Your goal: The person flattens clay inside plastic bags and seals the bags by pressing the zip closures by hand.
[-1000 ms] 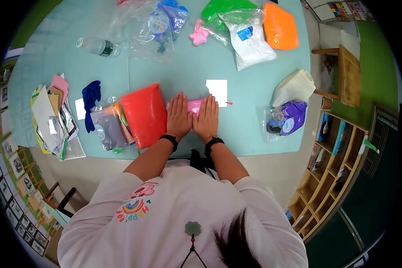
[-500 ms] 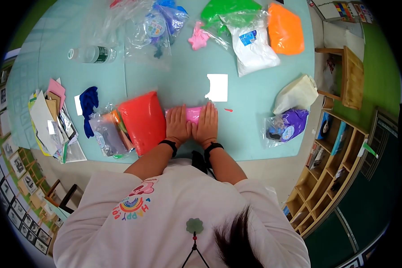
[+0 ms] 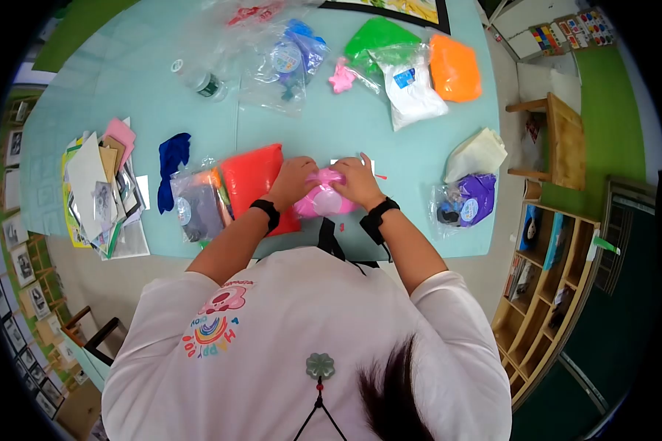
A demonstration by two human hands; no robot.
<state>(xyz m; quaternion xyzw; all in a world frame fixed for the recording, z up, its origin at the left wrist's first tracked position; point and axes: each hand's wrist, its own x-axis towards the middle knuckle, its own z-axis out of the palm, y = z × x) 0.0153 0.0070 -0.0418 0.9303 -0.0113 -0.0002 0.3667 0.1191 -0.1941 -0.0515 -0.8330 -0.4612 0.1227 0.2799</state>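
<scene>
A shiny pink packet lies near the table's front edge, between my two hands. My left hand has its fingers curled onto the packet's upper left part. On the upper right part, my right hand grips it, with one finger sticking up. Just left of my left hand is a red packet. A white paper piece is partly hidden behind my right hand, and a small red bit lies beside it.
Left are a dark blue cloth, a clear bag and stacked papers. A bottle, green packet, white bag and orange packet lie farther back. At right is a purple bag.
My hands have gone from lying flat on the pink packet to gripping it with bent fingers. More of the packet shows, nearer the table's front edge. The view has shifted.
</scene>
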